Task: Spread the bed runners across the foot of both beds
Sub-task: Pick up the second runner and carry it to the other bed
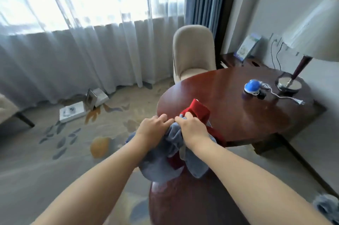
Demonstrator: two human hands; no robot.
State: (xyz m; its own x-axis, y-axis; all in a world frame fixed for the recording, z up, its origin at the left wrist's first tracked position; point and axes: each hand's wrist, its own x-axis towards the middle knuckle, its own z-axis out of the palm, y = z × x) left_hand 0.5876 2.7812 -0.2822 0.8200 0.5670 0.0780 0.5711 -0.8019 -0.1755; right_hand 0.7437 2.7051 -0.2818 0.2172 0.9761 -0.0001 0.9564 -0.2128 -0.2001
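Note:
A bundled bed runner [170, 153], grey-blue on one face and red on the other, hangs in front of me over the near edge of a round wooden table [238, 111]. A folded red part [199, 108] of it rests on the tabletop. My left hand [153, 126] grips the grey fabric at the top of the bundle. My right hand [191, 125] pinches the fabric right beside it, where grey meets red. No bed is in view.
A beige chair [193, 52] stands behind the table. On the table are a blue-topped gadget with a white cord [253, 87] and a lamp [293, 79]. White boxes [73, 112] lie on the patterned carpet by the sheer curtains. More grey fabric [326, 208] shows at the lower right.

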